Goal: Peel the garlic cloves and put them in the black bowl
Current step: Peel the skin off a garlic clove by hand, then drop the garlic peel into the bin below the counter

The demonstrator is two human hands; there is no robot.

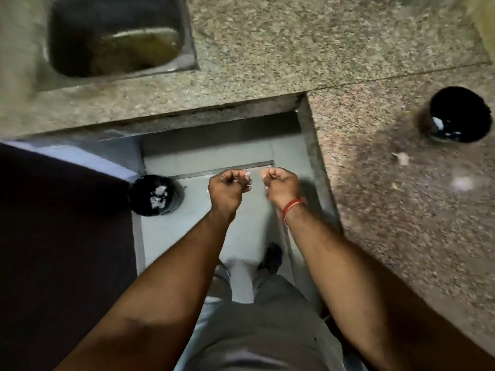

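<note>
With both hands, left [227,190] and right [281,186], curled and their contents hidden, a clove could drop to the floor [241,223], missing the bowl [459,113] at two o'clock.

Speckled tan granite counter [267,49], black bowl [460,115], black bin [142,195], red wrist thread [293,206].
</note>
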